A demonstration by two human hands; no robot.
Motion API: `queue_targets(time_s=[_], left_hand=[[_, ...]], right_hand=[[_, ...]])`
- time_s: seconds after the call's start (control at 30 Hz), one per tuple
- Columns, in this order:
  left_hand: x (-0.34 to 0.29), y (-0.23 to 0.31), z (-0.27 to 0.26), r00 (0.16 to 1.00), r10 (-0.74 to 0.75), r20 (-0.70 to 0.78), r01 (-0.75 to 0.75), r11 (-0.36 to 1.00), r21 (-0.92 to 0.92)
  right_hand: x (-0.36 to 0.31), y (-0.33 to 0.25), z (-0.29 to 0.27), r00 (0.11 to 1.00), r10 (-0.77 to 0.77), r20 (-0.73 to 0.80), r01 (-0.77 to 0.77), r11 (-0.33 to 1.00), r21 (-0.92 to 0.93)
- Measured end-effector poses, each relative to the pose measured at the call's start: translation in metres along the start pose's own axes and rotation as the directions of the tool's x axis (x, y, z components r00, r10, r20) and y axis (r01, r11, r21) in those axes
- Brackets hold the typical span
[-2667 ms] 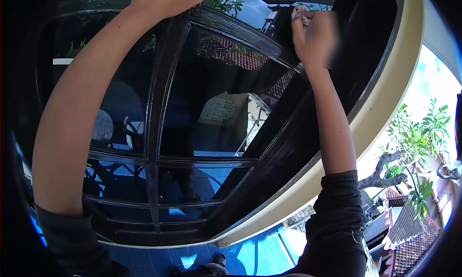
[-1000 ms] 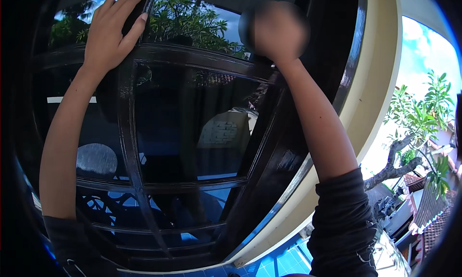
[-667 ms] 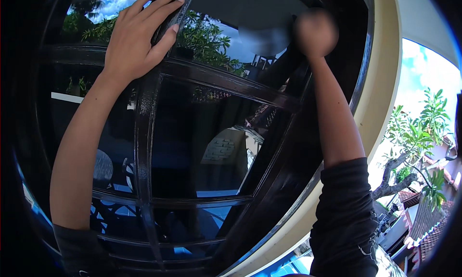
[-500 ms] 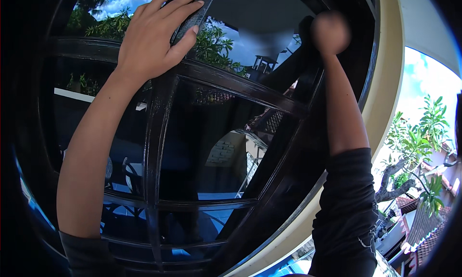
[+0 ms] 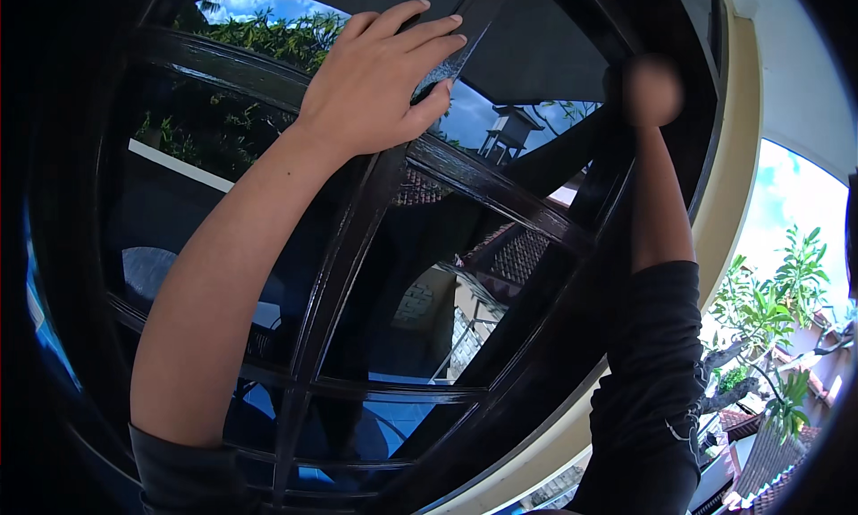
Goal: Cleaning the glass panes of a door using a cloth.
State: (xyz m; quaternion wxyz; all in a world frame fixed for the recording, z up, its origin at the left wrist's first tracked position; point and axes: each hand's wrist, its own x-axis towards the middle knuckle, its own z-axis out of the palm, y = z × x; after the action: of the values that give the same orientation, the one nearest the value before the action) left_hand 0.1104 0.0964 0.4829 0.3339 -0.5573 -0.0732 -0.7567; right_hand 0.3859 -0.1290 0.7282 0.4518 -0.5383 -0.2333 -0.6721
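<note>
1. Dark-framed window (image 5: 402, 265), biggest thing, sits farther right in view than half a second ago; left hand (image 5: 371, 90) and right hand (image 5: 652, 90) too.
2. Step in hand, likely: left steadies, right works at the window's upper right; next move probably calls for holding that brace.
3. Left: uncurled, fingers spread across upright bar (image 5: 344, 265), nothing visible held.
4. Right: arm raised, hand blurred, can't tell grip.

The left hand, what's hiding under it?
Around the left hand, a dark frame bar and shiny glass show. Whatever lies directly beneath is covered, so I can't tell.
</note>
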Motion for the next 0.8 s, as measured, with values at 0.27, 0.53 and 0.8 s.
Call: queue_targets(time_s=[0.27,0.53,0.8], left_hand=[[0.006,-0.001,0.007,0.975,0.185,0.125,-0.184,0.983,-0.021],[0.014,-0.001,-0.02,0.853,0.002,0.521,0.012,1.0,-0.023],[-0.011,-0.008,0.006,0.965,0.17,0.201,-0.148,0.982,-0.118]], right_hand=[[-0.014,0.01,-0.012,0.991,-0.124,0.044,0.122,0.992,0.031],[-0.053,0.008,-0.019,0.994,-0.048,0.096,0.053,0.998,-0.042],[-0.128,0.019,-0.054,0.904,-0.004,0.427,0.12,0.962,-0.246]])
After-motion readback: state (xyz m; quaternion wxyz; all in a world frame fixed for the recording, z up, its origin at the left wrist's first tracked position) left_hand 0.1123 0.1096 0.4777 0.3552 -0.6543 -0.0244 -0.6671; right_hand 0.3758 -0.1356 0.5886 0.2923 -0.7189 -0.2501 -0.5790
